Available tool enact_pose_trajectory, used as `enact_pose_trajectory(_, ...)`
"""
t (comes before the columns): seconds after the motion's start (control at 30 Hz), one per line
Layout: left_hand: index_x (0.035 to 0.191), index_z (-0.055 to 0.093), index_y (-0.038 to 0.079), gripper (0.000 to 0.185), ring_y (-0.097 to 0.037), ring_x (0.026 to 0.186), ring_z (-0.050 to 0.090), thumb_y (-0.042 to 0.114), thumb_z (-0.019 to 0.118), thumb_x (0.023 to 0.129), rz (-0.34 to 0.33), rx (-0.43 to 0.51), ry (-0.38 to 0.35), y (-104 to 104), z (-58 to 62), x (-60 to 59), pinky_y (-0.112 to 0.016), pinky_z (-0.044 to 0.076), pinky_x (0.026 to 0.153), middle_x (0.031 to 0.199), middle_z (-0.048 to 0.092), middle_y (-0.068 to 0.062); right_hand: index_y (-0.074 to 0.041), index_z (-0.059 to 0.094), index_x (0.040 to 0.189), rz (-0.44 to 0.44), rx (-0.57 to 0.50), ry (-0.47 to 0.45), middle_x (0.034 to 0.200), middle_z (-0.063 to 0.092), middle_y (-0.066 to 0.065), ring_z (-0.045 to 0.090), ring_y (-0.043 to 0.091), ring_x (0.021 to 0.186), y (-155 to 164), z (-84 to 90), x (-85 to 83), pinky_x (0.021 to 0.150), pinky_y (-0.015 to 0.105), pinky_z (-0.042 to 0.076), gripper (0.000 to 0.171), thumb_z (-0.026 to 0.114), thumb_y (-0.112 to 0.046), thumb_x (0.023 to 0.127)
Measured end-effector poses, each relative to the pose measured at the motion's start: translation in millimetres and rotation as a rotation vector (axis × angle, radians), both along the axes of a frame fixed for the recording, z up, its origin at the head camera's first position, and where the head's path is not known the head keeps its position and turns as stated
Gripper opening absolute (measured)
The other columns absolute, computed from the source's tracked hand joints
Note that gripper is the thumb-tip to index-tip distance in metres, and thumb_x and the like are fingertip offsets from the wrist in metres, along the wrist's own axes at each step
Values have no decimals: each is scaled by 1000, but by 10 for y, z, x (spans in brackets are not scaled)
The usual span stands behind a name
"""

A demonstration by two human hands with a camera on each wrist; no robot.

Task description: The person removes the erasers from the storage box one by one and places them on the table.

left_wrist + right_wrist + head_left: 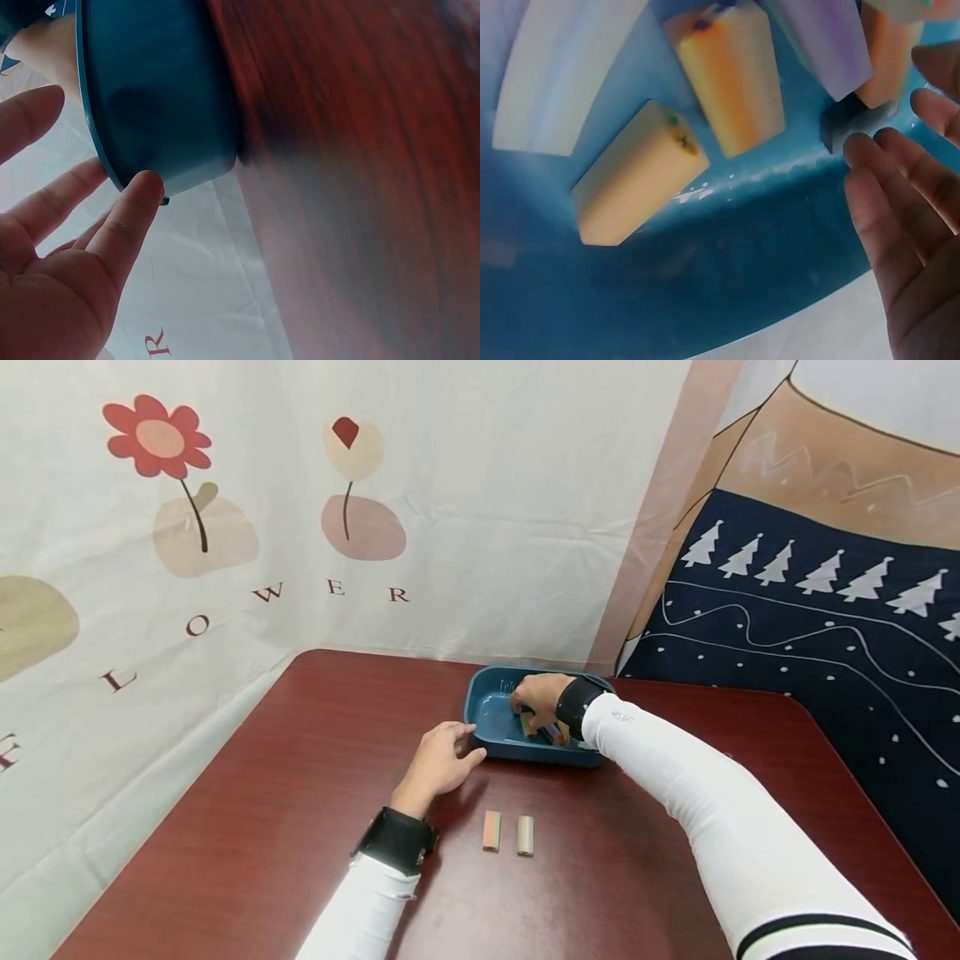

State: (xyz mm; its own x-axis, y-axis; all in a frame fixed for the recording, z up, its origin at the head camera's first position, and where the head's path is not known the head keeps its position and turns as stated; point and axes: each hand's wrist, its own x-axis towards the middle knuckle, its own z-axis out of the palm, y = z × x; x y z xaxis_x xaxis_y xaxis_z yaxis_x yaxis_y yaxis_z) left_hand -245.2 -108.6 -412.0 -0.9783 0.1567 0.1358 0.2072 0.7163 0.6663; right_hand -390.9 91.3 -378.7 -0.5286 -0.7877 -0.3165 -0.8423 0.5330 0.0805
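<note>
Right hand (pixel 538 695) hovers open-fingered over the blocks (pixel 731 75), gripping nothing; left hand (pixel 442 762), open, only touches the tray (pixel 491 745), which could slide.

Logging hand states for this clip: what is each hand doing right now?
Left hand: open, straight fingers touching the outer wall of the teal tray.
Right hand: open inside the tray, fingers over the coloured blocks, gripping none.

The left hand (pixel 438 766) lies flat with fingers (pixel 127 217) straight, while the right hand (pixel 538 697) reaches forward, fingers (pixel 885 225) loosely extended.
</note>
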Motion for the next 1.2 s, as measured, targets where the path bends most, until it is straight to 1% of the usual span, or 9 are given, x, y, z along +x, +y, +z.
enact_pose_trajectory(0.07,132,60,3,47,-29,115,57,24,69,91,-3,1,4,1,-5,3,-43,46,97,134,53,-16,-10,68,116,-2,11,-9,100,68,5,64,15,83,-17,-17,7,73,30,54,33,75,-24,86)
enact_pose_trajectory(0.2,132,60,3,47,-28,114,57,24,69,91,-3,1,7,6,-15,2,-43,47,96,134,54,-15,-13,68,113,-27,26,-10,97,66,3,61,12,80,-28,-40,17,71,28,53,40,81,-32,80)
enact_pose_trajectory(0.3,132,60,4,47,-28,114,58,25,69,91,2,2,-3,12,-23,4,-42,47,96,134,53,-15,-14,70,108,-62,13,-35,97,65,1,60,11,81,-34,-49,27,71,27,53,41,86,-30,74)
enact_pose_trajectory(0.37,132,60,4,47,-28,114,58,25,69,91,5,5,-7,17,-25,3,-42,47,96,135,53,-14,-13,71,104,-73,-1,-59,95,66,1,61,11,80,-43,-53,30,70,27,53,38,88,-26,72)
enact_pose_trajectory(0.53,132,60,3,47,-28,115,57,25,69,91,4,4,10,27,-11,-3,-42,47,97,134,54,-15,-13,72,96,-87,-24,-71,93,68,-1,63,9,78,-72,-57,22,69,26,54,30,88,-20,72)
enact_pose_trajectory(0.73,131,60,2,46,-30,118,54,23,69,91,-10,5,16,24,-1,-9,-43,46,97,133,54,-15,-15,72,94,-133,-22,-77,91,67,-3,62,8,77,-96,-51,9,68,26,54,25,86,-16,73)
enact_pose_trajectory(0.9,131,60,1,46,-31,119,53,23,69,91,-16,-2,15,24,-10,-3,-43,47,96,133,54,-16,-14,73,91,-132,-26,-81,86,67,-4,61,8,72,-113,-40,8,64,26,54,21,84,-11,74)
enact_pose_trajectory(1.07,131,60,1,46,-31,120,52,23,68,92,-11,-2,18,25,6,8,-43,46,98,132,55,-15,-14,74,92,-122,-27,-58,89,66,-3,60,7,73,-117,-5,9,63,25,54,22,84,-10,73)
enact_pose_trajectory(1.2,130,60,1,46,-31,118,53,23,69,91,-3,-7,17,7,-8,25,-44,46,97,132,55,-15,-12,72,85,-106,-57,-75,83,63,-4,57,7,68,-132,27,5,58,23,51,18,83,-9,71)
